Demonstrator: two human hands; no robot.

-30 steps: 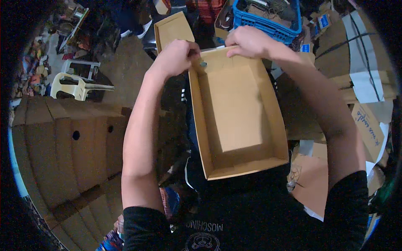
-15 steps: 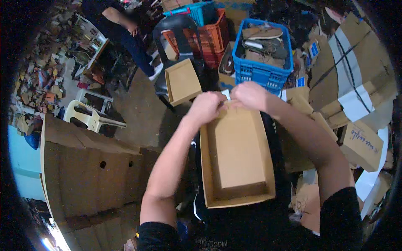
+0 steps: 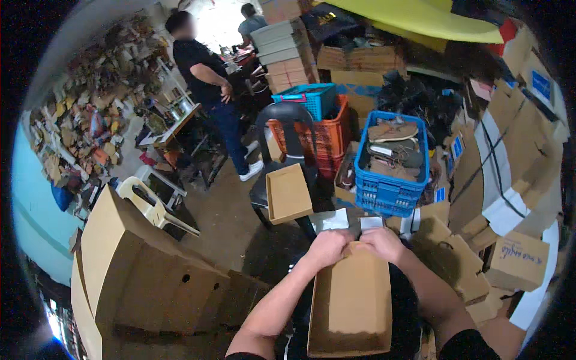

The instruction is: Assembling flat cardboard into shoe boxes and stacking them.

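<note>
Pinching the far edge of an open cardboard box point(image 3: 359, 294), the left hand point(image 3: 329, 247) is closing on its far left corner and the right hand point(image 3: 384, 243) on its far right. The box is lying over the person's lap point(image 3: 407, 315). Beyond, a shallow tray point(image 3: 289, 193) is sitting at the front edge of a black chair point(image 3: 285, 112); a blue crate point(image 3: 387, 199) is holding shoes point(image 3: 393, 150).

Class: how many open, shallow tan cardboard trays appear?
2: one tray held by the left hand and right hand; another tray on the black plastic chair. More may be hidden.
</note>
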